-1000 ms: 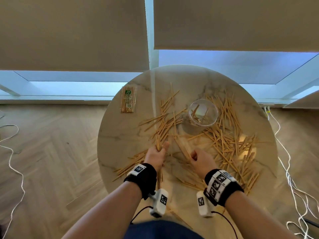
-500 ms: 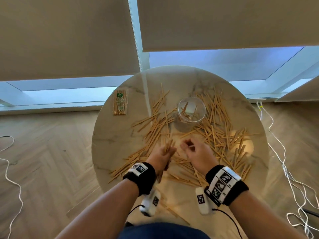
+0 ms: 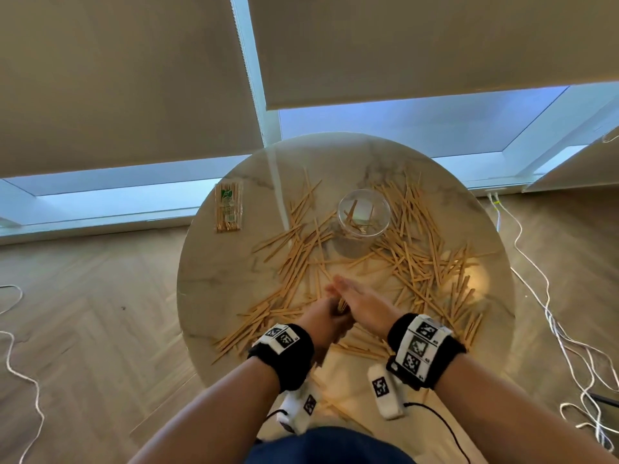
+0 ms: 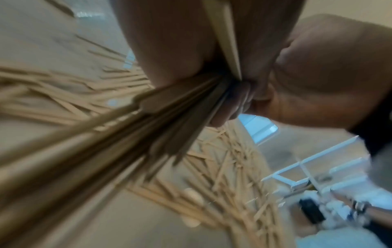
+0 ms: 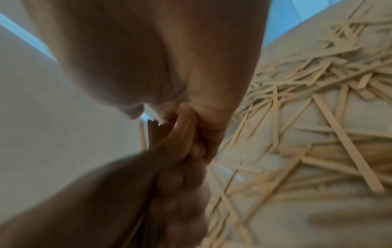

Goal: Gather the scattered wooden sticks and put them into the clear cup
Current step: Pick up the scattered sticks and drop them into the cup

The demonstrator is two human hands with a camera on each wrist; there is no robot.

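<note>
Squaring up a handful of sticks is the step in hand, by my reading. The left hand [image 3: 323, 316] has its fingers curled tight round a bundle of sticks [image 4: 131, 134] above the near middle of the table [image 3: 214, 279]. The left wrist view shows the bundle fanning out of the fist toward the camera. The right hand [image 3: 360, 304] lies flat against the bundle's upper end with its fingers straight and together, touching the left hand; it grips nothing that I can see. It looks like a tap to even the ends.

The cup [image 3: 364, 214] stands upright toward the far side of the table, well apart from both hands, with only a few sticks leaning inside it. The loose sticks [image 3: 422, 262] cover most of the tabletop on both sides of the cup and under the hands, so the task is at an early stage. A sealed packet of sticks [image 3: 228, 207] lies at the far left edge.

The next move calls for carrying the bundle across to the cup and lowering it end first into the mouth. A splayed bundle could catch the rim or tip the light cup, so the fist should stay tight until the ends are inside. A free right hand could steady the cup.
</note>
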